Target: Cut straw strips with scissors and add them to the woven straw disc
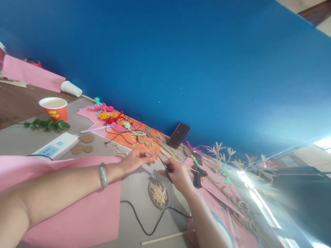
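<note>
My right hand [179, 174] is wrapped around the dark handles of a pair of scissors [167, 171], whose blades point up and left. My left hand [137, 160], with a jade-coloured bangle at the wrist, pinches its fingertips together close to the blade tips; what they hold is too small to make out. Just below both hands, a round brown disc [150, 190] lies on the grey table, with a cluster of pale straw-like slivers [158, 193] on it.
A pink sheet [85, 213] lies under my left forearm. A black cable [144, 230] curves across the front. A paper cup [58, 112], power strip [55, 144], phone [179, 135], black glue gun [198, 175] and dried stalks surround the work. A blue panel [165, 69] rises behind.
</note>
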`<state>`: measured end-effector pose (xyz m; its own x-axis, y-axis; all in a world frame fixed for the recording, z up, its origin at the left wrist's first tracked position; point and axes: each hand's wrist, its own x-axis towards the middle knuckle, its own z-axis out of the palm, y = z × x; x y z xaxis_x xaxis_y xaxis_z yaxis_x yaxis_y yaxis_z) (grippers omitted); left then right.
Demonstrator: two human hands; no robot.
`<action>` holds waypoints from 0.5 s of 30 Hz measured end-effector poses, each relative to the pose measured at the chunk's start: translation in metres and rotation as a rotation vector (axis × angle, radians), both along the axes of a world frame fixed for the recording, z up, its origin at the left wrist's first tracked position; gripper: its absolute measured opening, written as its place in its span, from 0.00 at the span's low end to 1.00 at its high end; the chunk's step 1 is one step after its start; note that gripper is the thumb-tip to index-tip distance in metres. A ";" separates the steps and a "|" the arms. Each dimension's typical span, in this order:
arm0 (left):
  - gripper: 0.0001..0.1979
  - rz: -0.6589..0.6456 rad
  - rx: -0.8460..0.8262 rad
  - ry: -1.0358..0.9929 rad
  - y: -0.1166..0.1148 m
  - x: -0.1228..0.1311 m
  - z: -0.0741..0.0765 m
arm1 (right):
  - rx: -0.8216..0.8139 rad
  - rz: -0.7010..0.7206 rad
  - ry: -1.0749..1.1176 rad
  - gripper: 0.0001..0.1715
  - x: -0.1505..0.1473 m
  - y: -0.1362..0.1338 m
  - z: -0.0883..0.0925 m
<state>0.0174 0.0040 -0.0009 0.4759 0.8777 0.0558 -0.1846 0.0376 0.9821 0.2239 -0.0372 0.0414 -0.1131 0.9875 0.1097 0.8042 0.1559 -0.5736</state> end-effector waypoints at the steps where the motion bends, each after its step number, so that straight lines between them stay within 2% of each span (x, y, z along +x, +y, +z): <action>1: 0.12 0.004 -0.010 0.006 0.000 0.000 0.001 | -0.023 -0.028 0.097 0.21 -0.001 0.000 0.000; 4: 0.13 -0.010 -0.030 0.011 -0.001 0.000 0.001 | -0.125 -0.067 0.385 0.27 -0.006 -0.001 0.002; 7: 0.13 -0.022 0.009 0.031 -0.002 0.000 0.001 | -0.163 -0.053 0.525 0.28 -0.012 -0.003 0.003; 11: 0.14 -0.079 0.133 0.070 -0.005 0.000 -0.001 | -0.110 -0.032 0.556 0.26 -0.018 -0.005 0.000; 15: 0.14 -0.140 0.260 0.144 -0.009 0.000 -0.004 | -0.099 0.008 0.483 0.18 -0.019 -0.008 0.002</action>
<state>0.0177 -0.0046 -0.0044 0.6099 0.7687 0.1926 -0.0535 -0.2025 0.9778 0.2048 -0.0456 0.0432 -0.0799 0.9952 0.0566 0.4420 0.0863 -0.8928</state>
